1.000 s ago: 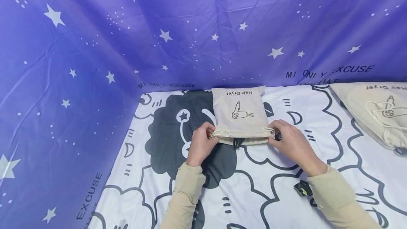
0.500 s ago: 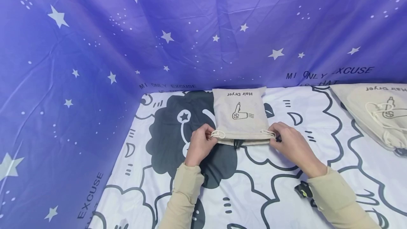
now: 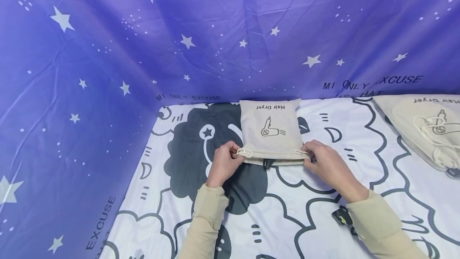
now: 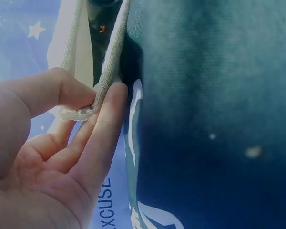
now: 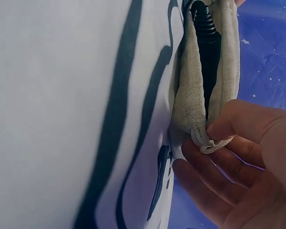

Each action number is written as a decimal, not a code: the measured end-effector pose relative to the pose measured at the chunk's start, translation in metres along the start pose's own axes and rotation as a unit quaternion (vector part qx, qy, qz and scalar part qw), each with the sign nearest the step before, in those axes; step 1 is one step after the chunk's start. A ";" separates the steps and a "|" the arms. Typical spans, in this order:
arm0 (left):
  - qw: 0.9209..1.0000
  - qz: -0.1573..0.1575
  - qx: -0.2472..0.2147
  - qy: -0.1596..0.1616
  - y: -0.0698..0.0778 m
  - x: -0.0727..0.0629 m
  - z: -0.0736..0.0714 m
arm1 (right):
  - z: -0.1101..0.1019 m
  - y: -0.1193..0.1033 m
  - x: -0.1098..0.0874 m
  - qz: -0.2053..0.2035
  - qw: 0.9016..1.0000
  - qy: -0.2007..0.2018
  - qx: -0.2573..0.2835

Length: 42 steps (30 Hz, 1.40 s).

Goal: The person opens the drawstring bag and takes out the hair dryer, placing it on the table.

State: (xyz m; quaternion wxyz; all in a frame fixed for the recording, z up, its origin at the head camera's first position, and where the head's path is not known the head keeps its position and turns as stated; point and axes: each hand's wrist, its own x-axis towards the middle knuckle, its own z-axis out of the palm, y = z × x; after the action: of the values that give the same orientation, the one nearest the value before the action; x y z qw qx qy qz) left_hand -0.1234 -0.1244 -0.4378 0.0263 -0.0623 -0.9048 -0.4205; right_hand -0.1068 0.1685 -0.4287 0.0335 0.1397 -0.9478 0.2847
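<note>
A cream drawstring bag printed "Hair Dryer" lies on the patterned cloth in the head view, its mouth facing me. My left hand pinches the left corner of that mouth between thumb and fingers. At the opposite corner, my right hand pinches the hem beside the white drawstring loop. Between the two layers of the mouth sits a black handle with a ribbed cord sleeve, clear in the right wrist view. The rest of that black item is hidden inside the bag.
Another cream "Hair Dryer" bag lies at the right edge, drawstrings loose on top. A small black object with a yellow-green mark is beside my right sleeve. A purple star-printed curtain rises behind and at left.
The gap at the bag's mouth has narrowed as its upper edge came down toward the lower one. Both hands have shifted slightly toward me, keeping their grip on the corners.
</note>
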 end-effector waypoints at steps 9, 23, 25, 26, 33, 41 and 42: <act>1.000 -0.002 -0.002 0.000 0.001 0.001 -0.003 | 0.001 -0.004 -0.001 -0.010 1.000 -0.001 0.004; 1.000 -0.001 -0.009 0.019 0.000 0.008 -0.013 | -0.001 -0.017 0.001 -0.023 0.999 -0.007 0.034; 1.000 -0.002 -0.006 0.023 0.000 0.009 -0.015 | 0.000 -0.019 0.000 -0.027 0.999 -0.007 0.030; 1.000 -0.001 -0.003 0.025 0.000 0.010 -0.015 | 0.001 -0.019 0.000 -0.029 0.999 -0.007 0.028; 1.000 0.000 0.005 0.030 -0.001 0.012 -0.020 | 0.006 -0.026 0.000 -0.044 0.999 -0.006 0.024; 0.999 -0.008 0.008 0.032 -0.003 0.011 -0.020 | 0.009 -0.029 -0.001 -0.047 0.999 -0.004 0.014; 0.999 -0.010 0.010 0.034 -0.003 0.011 -0.019 | 0.009 -0.029 -0.001 -0.047 0.999 -0.006 0.015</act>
State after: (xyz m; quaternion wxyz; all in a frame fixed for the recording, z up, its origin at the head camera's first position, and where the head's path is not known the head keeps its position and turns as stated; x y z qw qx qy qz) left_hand -0.1345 -0.1398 -0.4261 0.0533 -0.0392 -0.9080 -0.4137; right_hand -0.0971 0.1409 -0.4210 0.0389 0.1864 -0.9360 0.2959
